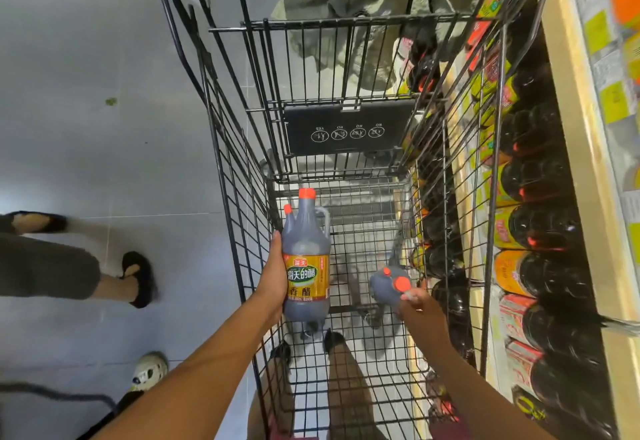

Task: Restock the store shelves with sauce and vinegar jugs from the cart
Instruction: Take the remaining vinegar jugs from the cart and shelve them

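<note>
**A jug in each hand over the wire cart**

The left hand [275, 277] reaches forward with the arm straight. Its palm and fingers are wrapped round the side of a vinegar jug [305, 266], holding it upright above the cart [242, 218] near its left wall. The jug is smooth dark plastic with a round orange cap, a moulded loop handle and a glossy yellow label.

To the right, the right hand [420, 311] has its fingers curled at the top of a second jug [388, 285], gripping it beside its orange cap. This jug is blurred and seen from above. It is inside the black grid basket, near the right wall.

Just right of the cart, rows of dark shelf jugs [540, 225] line a pale wooden shelf [585, 148].
</note>
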Demonstrator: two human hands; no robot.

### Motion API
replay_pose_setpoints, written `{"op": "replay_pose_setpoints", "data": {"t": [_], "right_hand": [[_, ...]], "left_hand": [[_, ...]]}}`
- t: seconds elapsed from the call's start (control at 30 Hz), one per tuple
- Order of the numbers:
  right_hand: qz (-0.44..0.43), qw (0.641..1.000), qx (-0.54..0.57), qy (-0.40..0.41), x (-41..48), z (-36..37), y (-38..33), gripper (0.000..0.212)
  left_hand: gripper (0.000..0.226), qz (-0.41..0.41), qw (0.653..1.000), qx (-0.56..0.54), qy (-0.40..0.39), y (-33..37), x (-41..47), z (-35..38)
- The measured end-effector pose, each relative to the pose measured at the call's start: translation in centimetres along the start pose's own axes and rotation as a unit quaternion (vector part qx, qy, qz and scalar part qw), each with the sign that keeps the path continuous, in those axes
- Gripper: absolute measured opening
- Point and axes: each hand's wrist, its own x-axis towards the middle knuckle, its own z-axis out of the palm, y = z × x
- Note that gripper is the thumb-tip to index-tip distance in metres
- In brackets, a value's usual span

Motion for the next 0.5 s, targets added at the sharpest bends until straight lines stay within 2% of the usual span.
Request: {"op": "replay_pose_setpoints", "data": {"t": [0.03,0.13,0.3,0.4,0.5], "right_hand": [[0.019,0.999,0.033,0.011,-0.1,0.1,0.6,0.022],[0.024,0.999,0.029,-0.007,-0.1,0.1,1.1,0.021],[-0.069,0.995,-0.075,-0.014,0.1,0.2,1.7,0.032],[-0.114,0.99,-0.084,0.021,0.8,0.3,2.5,0.062],[-0.162,0.985,-0.059,-0.027,1.9,0.7,3.5,0.081]], "left_hand": [[0.079,0.004,1.0,0.003,0.002,0.1,0.0,-0.1],[0.079,0.018,1.0,0.014,0.001,0.1,-0.2,-0.1],[0.083,0.013,1.0,0.012,0.0,-0.2,-0.4,-0.1],[0.086,0.008,1.0,0.001,0.0,-0.5,-0.5,-0.2],[0.083,0.014,1.0,0.004,0.009,-1.1,-0.2,-0.6]]}}
